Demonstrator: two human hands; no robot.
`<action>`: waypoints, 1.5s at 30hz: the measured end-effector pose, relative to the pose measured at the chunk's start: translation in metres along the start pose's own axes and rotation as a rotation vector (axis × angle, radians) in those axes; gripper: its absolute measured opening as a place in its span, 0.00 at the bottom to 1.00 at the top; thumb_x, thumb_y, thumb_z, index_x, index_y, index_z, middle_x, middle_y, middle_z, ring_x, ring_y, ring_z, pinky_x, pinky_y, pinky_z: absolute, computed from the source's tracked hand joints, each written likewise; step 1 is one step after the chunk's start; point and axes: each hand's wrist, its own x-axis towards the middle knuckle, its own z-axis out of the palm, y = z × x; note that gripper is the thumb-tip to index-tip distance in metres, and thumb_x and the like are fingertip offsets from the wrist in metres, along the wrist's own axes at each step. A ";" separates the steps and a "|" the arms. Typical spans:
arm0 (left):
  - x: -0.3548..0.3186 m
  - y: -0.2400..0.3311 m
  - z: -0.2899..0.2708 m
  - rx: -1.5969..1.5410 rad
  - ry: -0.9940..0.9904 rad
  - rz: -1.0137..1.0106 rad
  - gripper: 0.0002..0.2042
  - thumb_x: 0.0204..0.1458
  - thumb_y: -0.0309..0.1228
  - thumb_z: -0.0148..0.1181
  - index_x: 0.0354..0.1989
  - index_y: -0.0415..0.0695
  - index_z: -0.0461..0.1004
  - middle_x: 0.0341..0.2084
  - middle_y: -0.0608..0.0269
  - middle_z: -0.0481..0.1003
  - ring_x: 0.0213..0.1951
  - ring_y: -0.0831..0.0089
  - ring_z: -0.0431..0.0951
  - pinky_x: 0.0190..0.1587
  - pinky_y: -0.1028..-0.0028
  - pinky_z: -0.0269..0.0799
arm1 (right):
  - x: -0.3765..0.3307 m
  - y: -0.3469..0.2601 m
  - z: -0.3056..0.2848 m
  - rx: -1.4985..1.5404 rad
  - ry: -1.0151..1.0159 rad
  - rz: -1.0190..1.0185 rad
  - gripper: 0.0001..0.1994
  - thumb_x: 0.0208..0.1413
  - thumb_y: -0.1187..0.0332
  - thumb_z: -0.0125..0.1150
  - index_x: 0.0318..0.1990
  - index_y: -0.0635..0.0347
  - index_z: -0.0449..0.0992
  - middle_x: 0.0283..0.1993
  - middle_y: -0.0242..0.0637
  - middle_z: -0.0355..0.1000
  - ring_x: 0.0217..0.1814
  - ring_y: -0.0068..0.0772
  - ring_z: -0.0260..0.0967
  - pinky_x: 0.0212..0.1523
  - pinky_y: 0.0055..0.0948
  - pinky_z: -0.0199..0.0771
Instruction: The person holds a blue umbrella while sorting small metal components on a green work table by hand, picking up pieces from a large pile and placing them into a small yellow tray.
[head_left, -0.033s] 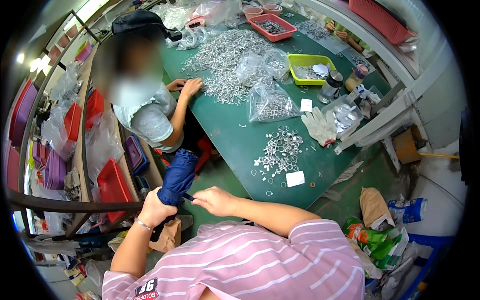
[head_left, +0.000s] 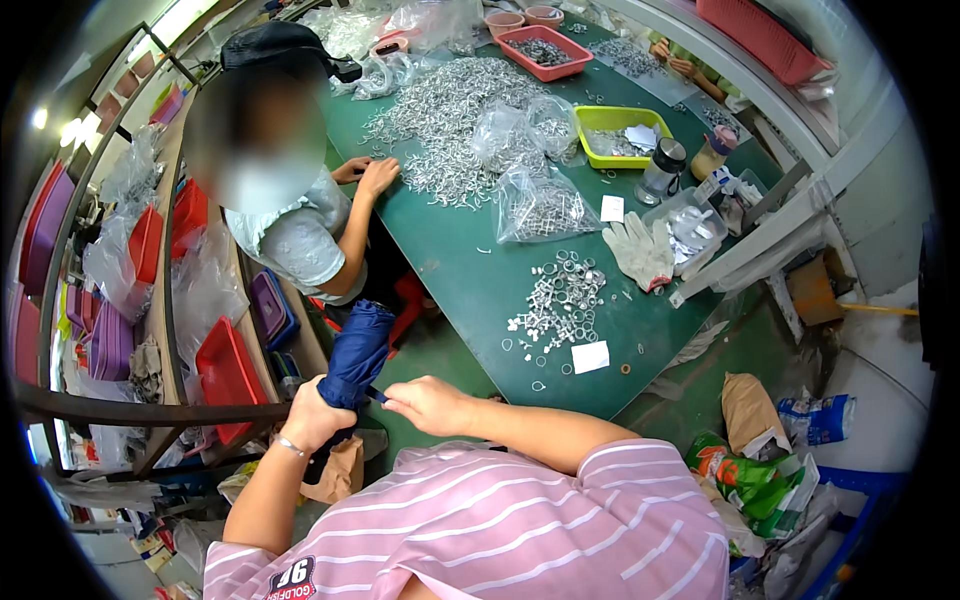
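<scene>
I hold a folded dark blue umbrella (head_left: 357,347) upright in front of me, beside the near corner of a green table (head_left: 470,275). My left hand (head_left: 312,418) is wrapped around its lower end. My right hand (head_left: 428,405) pinches a small strap or tab at the umbrella's side, fingers closed on it. I wear a pink striped shirt. A loose pile of small metal rings (head_left: 560,295) lies on the table just beyond my hands, with a white paper slip (head_left: 590,357) next to it.
A seated person (head_left: 295,235) works at the table's left side, hands by a large heap of metal parts (head_left: 450,110). White gloves (head_left: 640,250), a yellow tray (head_left: 612,122), a red tray (head_left: 545,52) and plastic bags are on the table. Red trays (head_left: 225,372) fill the left shelves. Bags (head_left: 755,480) litter the floor at right.
</scene>
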 end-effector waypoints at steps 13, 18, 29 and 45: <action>0.035 -0.013 0.064 0.246 -0.251 -0.042 0.21 0.28 0.34 0.69 0.32 0.39 0.71 0.30 0.56 0.74 0.33 0.69 0.74 0.39 0.73 0.70 | -0.011 0.005 0.012 0.161 0.235 0.064 0.05 0.50 0.73 0.51 0.32 0.65 0.65 0.23 0.54 0.69 0.28 0.55 0.70 0.29 0.45 0.68; 0.039 0.009 0.057 0.209 -0.328 -0.128 0.19 0.28 0.31 0.67 0.31 0.39 0.71 0.25 0.58 0.74 0.29 0.68 0.74 0.36 0.72 0.70 | -0.016 0.007 -0.011 -0.121 0.194 -0.030 0.02 0.46 0.75 0.52 0.29 0.62 0.69 0.25 0.42 0.69 0.30 0.44 0.68 0.31 0.36 0.66; 0.041 0.013 0.056 0.121 -0.407 -0.048 0.20 0.28 0.33 0.68 0.32 0.38 0.72 0.25 0.55 0.74 0.27 0.65 0.73 0.35 0.72 0.70 | -0.013 0.002 -0.031 -0.404 0.104 -0.563 0.04 0.40 0.71 0.56 0.25 0.58 0.69 0.27 0.33 0.67 0.29 0.33 0.65 0.31 0.28 0.64; 0.027 -0.005 0.036 0.165 -0.437 0.217 0.23 0.36 0.45 0.67 0.37 0.41 0.72 0.32 0.51 0.75 0.37 0.55 0.75 0.41 0.66 0.70 | 0.032 -0.005 -0.019 -0.160 0.151 -0.456 0.05 0.37 0.71 0.61 0.21 0.56 0.71 0.25 0.33 0.66 0.30 0.37 0.63 0.31 0.32 0.64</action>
